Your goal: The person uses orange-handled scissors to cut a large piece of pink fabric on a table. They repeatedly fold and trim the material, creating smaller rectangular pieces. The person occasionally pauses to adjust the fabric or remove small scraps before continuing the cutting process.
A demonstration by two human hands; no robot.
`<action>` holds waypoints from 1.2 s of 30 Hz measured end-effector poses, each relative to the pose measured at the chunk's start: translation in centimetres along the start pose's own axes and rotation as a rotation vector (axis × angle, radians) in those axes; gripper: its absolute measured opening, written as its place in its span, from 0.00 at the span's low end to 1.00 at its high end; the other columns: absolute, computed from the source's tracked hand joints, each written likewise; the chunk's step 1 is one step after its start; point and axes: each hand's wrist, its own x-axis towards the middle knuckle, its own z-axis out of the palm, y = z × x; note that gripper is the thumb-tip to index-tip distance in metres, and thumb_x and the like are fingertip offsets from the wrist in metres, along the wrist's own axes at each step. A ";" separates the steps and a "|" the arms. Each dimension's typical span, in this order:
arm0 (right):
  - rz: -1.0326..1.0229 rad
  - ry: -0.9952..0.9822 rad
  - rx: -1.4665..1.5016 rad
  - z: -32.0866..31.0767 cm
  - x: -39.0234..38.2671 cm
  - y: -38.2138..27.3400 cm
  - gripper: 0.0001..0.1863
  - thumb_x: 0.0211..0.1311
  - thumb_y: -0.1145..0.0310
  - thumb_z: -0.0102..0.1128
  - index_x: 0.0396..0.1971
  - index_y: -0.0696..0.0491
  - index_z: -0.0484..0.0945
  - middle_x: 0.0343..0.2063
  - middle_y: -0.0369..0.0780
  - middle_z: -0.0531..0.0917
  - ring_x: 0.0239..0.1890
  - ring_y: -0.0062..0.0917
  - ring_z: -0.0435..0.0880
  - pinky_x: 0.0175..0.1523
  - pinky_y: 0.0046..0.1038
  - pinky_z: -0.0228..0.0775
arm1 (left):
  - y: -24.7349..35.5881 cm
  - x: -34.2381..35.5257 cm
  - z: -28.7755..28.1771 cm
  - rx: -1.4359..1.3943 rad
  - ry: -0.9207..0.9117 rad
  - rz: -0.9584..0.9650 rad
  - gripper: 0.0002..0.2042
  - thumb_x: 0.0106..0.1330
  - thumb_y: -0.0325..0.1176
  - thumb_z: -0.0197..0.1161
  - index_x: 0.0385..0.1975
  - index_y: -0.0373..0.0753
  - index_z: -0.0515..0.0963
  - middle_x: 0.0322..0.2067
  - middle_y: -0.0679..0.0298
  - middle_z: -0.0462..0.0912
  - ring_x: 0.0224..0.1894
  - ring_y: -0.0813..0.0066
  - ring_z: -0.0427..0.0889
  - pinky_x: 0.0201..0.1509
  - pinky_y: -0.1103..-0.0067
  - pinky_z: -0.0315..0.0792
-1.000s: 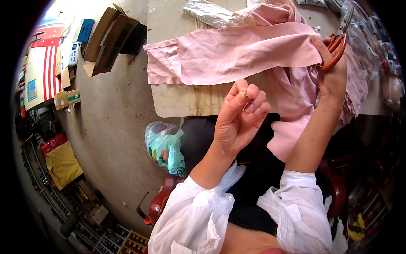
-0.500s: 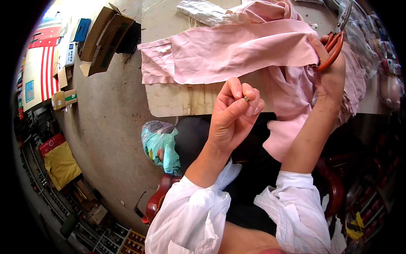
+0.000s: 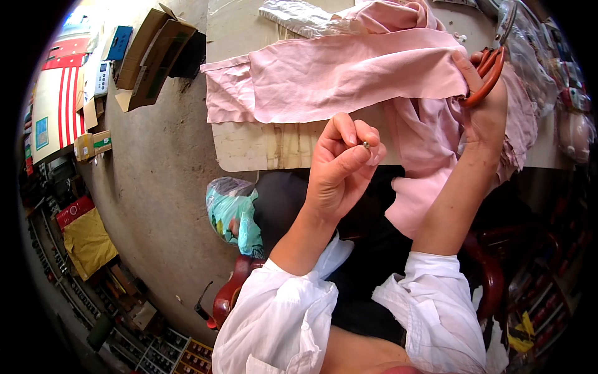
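Between the thumb and fingers of my left hand is a small, round, brownish metallic piece, too small to name exactly. This hand is held up just in front of the table's near edge. My right hand grips scissors with orange-red handles, their blades pointing away from me. Its thumb rests at the right end of a long pink cloth piece lying across the table. More pink cloth hangs in folds over the near edge beneath my right forearm.
The pale table has a white cloth at its far side. Clear plastic bags lie at the right. A teal plastic bag sits left of my knee. Cardboard boxes stand on the floor at left, and dark red chair arms flank me.
Almost nothing differs. My left hand has turned very slightly with the small piece still pinched, and the whole view has shifted a little; my right hand keeps its hold on the scissors.
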 end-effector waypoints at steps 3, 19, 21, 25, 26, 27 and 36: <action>0.020 0.019 -0.010 0.1 -0.1 0.0 0.12 0.52 0.71 0.68 0.31 0.59 0.73 0.25 0.31 0.72 0.24 0.11 0.67 0.28 0.13 0.58 | 0.0 0.1 -0.1 0.002 0.002 0.005 0.12 0.57 0.22 0.63 0.29 0.42 0.65 0.31 0.67 0.73 0.30 0.80 0.67 0.37 0.83 0.63; 0.007 0.016 -0.019 -0.1 0.0 0.1 0.13 0.52 0.70 0.68 0.31 0.58 0.72 0.25 0.30 0.71 0.22 0.10 0.65 0.27 0.12 0.56 | 0.0 0.2 -0.4 0.036 -0.030 0.027 0.14 0.57 0.24 0.65 0.30 0.43 0.63 0.28 0.69 0.66 0.30 0.80 0.65 0.37 0.83 0.63; 0.011 0.014 -0.018 0.0 0.1 0.0 0.13 0.52 0.70 0.68 0.31 0.58 0.72 0.24 0.30 0.71 0.22 0.10 0.65 0.27 0.12 0.56 | -0.1 0.3 -0.5 0.017 -0.025 0.029 0.13 0.57 0.23 0.63 0.30 0.42 0.63 0.28 0.68 0.67 0.30 0.80 0.65 0.37 0.83 0.62; 0.008 0.005 -0.031 0.0 0.1 -0.1 0.12 0.52 0.70 0.68 0.30 0.58 0.73 0.23 0.30 0.71 0.22 0.10 0.65 0.26 0.13 0.56 | 0.1 0.2 -0.6 0.210 0.115 0.023 0.10 0.57 0.20 0.61 0.31 0.40 0.66 0.30 0.67 0.71 0.31 0.81 0.67 0.38 0.84 0.64; -0.002 0.002 -0.056 -0.1 0.1 -0.1 0.12 0.52 0.70 0.68 0.30 0.58 0.73 0.23 0.30 0.71 0.22 0.10 0.65 0.26 0.13 0.56 | -0.1 0.2 -0.7 0.433 0.166 0.043 0.09 0.57 0.20 0.60 0.31 0.39 0.67 0.30 0.67 0.72 0.32 0.82 0.68 0.38 0.84 0.64; -0.013 -0.001 -0.081 -0.2 0.2 -0.2 0.12 0.52 0.70 0.68 0.30 0.58 0.74 0.23 0.30 0.71 0.22 0.10 0.65 0.26 0.13 0.56 | -0.5 0.3 -1.0 0.656 0.218 0.062 0.08 0.58 0.20 0.60 0.31 0.39 0.68 0.31 0.67 0.73 0.32 0.83 0.69 0.39 0.85 0.65; -0.015 -0.002 -0.042 -0.2 0.2 -0.2 0.12 0.52 0.71 0.68 0.31 0.60 0.74 0.23 0.32 0.73 0.24 0.13 0.70 0.28 0.13 0.59 | -2.1 1.5 -2.6 1.430 0.259 0.297 0.04 0.56 0.24 0.63 0.28 0.34 0.75 0.27 0.68 0.74 0.27 0.86 0.70 0.31 0.87 0.65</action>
